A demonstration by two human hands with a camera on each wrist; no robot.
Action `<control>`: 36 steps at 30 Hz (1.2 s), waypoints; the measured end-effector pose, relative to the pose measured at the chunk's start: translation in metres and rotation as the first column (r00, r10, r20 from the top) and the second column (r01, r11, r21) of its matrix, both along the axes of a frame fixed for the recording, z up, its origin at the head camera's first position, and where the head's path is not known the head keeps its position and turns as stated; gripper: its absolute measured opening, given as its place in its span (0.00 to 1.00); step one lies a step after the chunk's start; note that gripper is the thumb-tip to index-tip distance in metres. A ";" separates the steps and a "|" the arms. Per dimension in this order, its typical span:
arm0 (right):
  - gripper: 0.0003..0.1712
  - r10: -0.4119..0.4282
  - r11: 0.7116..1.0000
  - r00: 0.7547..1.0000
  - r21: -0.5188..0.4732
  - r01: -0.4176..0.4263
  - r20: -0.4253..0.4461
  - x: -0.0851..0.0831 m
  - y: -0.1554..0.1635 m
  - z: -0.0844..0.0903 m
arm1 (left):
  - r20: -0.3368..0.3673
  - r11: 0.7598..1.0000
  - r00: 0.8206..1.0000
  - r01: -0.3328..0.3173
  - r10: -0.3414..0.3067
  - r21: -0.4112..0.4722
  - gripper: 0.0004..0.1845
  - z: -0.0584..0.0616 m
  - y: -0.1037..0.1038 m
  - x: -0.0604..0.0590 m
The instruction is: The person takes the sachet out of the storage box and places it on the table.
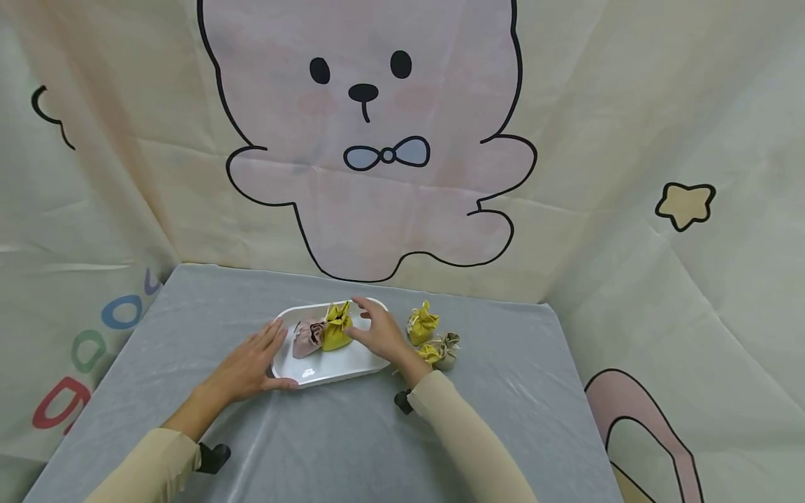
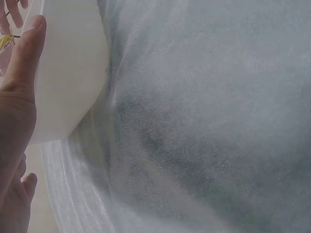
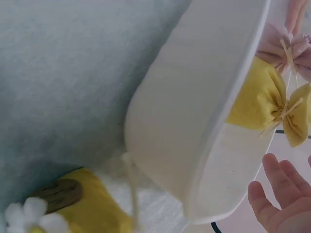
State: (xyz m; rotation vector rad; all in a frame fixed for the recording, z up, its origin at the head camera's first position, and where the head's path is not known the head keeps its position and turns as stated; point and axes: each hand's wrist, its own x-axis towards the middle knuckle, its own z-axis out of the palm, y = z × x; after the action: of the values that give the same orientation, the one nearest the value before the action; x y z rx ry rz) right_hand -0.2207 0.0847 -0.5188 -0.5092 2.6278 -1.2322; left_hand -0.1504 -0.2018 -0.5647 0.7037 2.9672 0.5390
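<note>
A white tray (image 1: 346,363) with rounded corners lies on the table, with a pink drawstring pouch (image 1: 307,339) and a yellow drawstring pouch (image 1: 335,334) side by side in it. At the tray's left end rests my left hand (image 1: 251,363), its straight fingers along the left edge and its thumb at the near edge. My right hand (image 1: 381,332) hovers over the tray's right part, fingers spread beside the yellow pouch and apart from it. In the right wrist view, the right fingertips (image 3: 279,179) hold nothing, and the yellow pouch (image 3: 260,97) stands beyond the tray wall.
Right of the tray stand a yellow pouch (image 1: 423,324), another yellow pouch (image 1: 430,353) and a grey-green pouch (image 1: 448,351), close together near my right wrist. A grey cloth (image 1: 327,447) covers the table. Behind it hangs a printed curtain (image 1: 390,230).
</note>
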 end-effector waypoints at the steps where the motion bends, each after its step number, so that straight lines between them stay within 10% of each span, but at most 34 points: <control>1: 0.38 -0.004 1.000 1.000 0.003 0.004 0.003 -0.001 -0.002 0.000 | 0.000 1.000 1.000 0.000 0.000 0.000 0.62 0.000 0.000 0.000; 36: 0.16 -0.007 0.996 0.998 0.091 0.013 -0.070 -0.015 -0.029 -0.007 | 0.022 1.000 0.999 -0.023 0.023 0.005 0.62 -0.001 0.002 0.000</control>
State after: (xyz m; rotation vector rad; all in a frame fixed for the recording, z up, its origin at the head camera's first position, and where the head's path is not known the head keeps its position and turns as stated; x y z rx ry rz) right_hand -0.2356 0.0555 -0.5254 -0.5332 2.7330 -1.1106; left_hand -0.1507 -0.2000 -0.5659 0.6601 2.9588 0.5517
